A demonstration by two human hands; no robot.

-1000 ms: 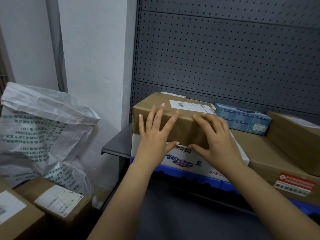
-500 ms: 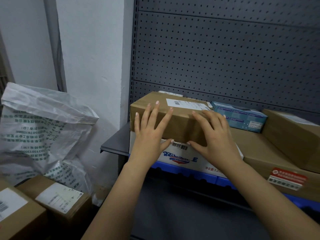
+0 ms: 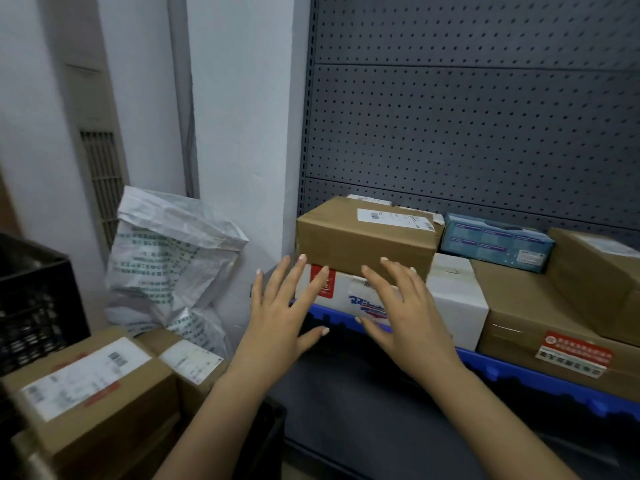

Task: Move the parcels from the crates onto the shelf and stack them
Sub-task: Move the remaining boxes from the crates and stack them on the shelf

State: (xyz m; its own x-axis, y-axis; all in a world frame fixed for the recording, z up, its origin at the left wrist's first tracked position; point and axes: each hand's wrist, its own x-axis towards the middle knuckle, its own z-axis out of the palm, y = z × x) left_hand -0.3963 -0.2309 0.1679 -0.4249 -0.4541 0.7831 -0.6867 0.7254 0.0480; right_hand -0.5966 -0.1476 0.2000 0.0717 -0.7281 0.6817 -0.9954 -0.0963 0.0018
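Brown cardboard parcel (image 3: 367,244) stacked on white printed box (image 3: 453,292), blue-edged metal shelf (image 3: 519,372); left hand (image 3: 277,323) and right hand (image 3: 405,320) splayed, empty, just beside. Careless knock could slide it off.

a white wall (image 3: 239,98) stands to my left, with a grey pipe (image 3: 180,98) running down it and a slatted vent (image 3: 104,181) farther left. ahead of me rises the dark grey pegboard panel (image 3: 485,116) behind the blue-edged shelf (image 3: 519,370). the light is dim, cool and even.

Left hand (image 3: 277,320) and right hand (image 3: 408,323) now off brown parcel (image 3: 363,244), seemingly clear.
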